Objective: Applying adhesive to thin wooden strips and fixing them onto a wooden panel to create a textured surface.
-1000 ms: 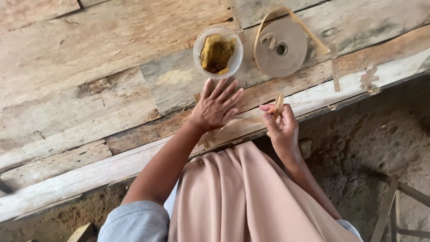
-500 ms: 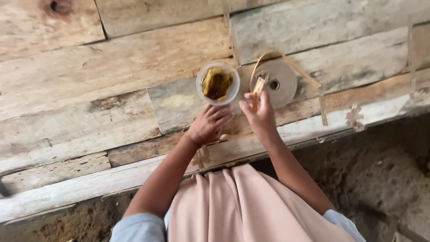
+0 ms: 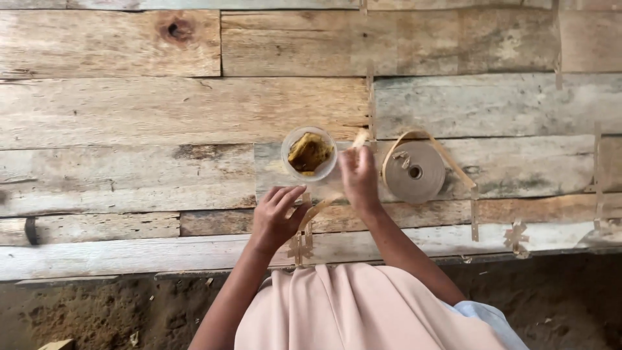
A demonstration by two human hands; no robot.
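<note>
My right hand (image 3: 358, 176) reaches forward beside a clear plastic cup (image 3: 308, 154) and pinches a small tan strip (image 3: 360, 138) whose tip sticks up past my fingers. The cup holds a yellow-brown lump. My left hand (image 3: 275, 217) rests palm down with fingers together on the wooden planks, pressing on a tan strip (image 3: 312, 214) that curls out from under it. A small folded piece made of strips (image 3: 302, 247) lies at the bench edge just below that hand. A roll of tan tape (image 3: 413, 172) lies flat to the right of my right hand.
The work surface is a bench of weathered wooden planks (image 3: 162, 116) with a knot hole (image 3: 176, 29) at the back left. Thin strips hang over the front edge, and another folded strip shape (image 3: 516, 235) sits at the right. Bare soil (image 3: 97, 314) lies below.
My right hand has moved up and left from the bench edge to beside the cup, carrying the small strip. My left hand has slid back toward me. The view shifted forward over the bench.
</note>
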